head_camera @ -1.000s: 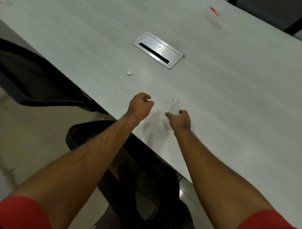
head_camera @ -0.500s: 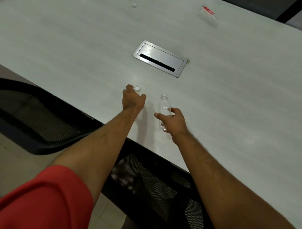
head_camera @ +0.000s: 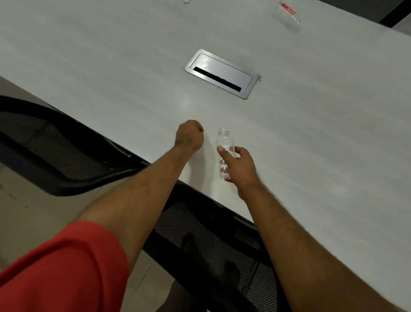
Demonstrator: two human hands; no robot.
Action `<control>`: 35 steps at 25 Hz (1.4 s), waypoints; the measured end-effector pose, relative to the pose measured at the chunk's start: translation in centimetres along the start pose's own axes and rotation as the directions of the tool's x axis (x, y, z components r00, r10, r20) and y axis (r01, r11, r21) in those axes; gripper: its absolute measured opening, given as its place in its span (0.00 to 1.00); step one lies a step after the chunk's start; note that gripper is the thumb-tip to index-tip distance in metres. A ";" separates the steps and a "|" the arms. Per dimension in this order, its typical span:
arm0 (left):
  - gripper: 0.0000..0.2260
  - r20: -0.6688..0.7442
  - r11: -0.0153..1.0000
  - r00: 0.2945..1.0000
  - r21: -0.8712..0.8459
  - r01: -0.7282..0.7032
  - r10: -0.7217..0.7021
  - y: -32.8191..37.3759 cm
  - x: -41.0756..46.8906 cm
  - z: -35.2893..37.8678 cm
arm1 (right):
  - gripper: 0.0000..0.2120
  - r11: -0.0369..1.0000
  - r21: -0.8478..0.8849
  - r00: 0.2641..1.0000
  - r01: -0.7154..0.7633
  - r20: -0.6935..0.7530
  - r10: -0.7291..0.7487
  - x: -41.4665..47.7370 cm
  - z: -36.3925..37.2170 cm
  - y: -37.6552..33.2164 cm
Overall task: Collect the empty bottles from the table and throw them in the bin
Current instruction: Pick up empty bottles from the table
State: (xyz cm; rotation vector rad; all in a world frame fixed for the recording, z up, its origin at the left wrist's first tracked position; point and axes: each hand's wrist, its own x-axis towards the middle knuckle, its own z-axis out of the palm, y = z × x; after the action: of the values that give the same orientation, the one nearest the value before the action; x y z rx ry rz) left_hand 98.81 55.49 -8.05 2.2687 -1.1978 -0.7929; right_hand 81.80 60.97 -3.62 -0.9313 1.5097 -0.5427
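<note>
Left hand (head_camera: 189, 136) fisted (contents hidden) beside held bottle (head_camera: 224, 142)

Pale table (head_camera: 111, 55) bears bottle (head_camera: 287, 11), cap (head_camera: 186, 1)

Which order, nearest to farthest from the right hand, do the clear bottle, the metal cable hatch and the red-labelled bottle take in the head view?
1. Clear bottle: held in the right hand.
2. Metal cable hatch: mid-table, beyond the hand.
3. Red-labelled bottle: lying at the far edge, toward the right.
</note>
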 end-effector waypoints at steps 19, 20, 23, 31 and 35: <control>0.09 0.055 0.375 0.971 -0.916 0.142 -0.233 3.2 -28.2 -13.5 | 0.25 0.882 -0.160 0.827 0.444 0.451 -0.334 -19.2 -5.3 0.3; 0.09 0.023 0.374 0.971 -0.921 0.113 -0.237 2.7 -28.8 -14.3 | 0.25 0.870 -0.161 0.814 0.466 0.464 -0.350 -19.9 -4.8 0.3; 0.08 -0.026 0.386 0.977 -0.921 0.059 -0.211 1.6 -30.2 -16.5 | 0.26 0.828 -0.162 0.776 0.537 0.480 -0.409 -21.6 -2.2 -0.2; 0.05 -0.059 0.438 0.978 -0.898 0.036 -0.202 -8.7 -31.2 -28.4 | 0.20 0.548 -0.278 0.610 0.789 0.457 -0.647 -28.5 11.8 -1.6; 0.02 -0.157 0.389 0.923 -0.921 -0.008 -0.352 -15.2 -31.0 -34.9 | 0.24 0.370 -0.334 0.488 0.867 0.422 -0.764 -31.8 21.9 -2.2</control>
State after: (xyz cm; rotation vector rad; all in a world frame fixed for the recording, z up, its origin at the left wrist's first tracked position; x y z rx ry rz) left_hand 116.93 93.86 16.61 1.4469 -0.1674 -0.8057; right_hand 102.26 89.13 13.23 -2.1748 0.8824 -0.7290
